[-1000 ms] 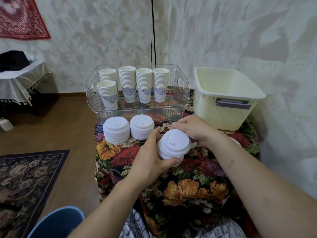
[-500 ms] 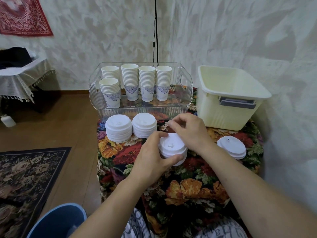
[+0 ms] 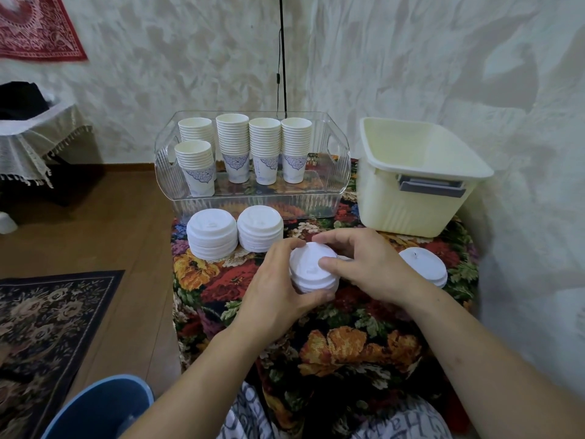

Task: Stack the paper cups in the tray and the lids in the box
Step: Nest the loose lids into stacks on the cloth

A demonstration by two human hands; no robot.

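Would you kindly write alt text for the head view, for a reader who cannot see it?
Both hands, left hand and right hand, grip a small stack of white lids above a floral tablecloth. Behind stand three more lid piles, a clear tray holding five stacks of paper cups, and a cream box on the right.

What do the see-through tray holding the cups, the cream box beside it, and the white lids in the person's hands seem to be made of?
The see-through ribbed tray looks like clear hard plastic: the cups show through its glossy fluted walls. The cream box seems opaque moulded plastic, matte, with a ribbed side and grey handle. The white round lids, gripped by the left hand and right hand, look like thin formed plastic, though coated paper is possible.
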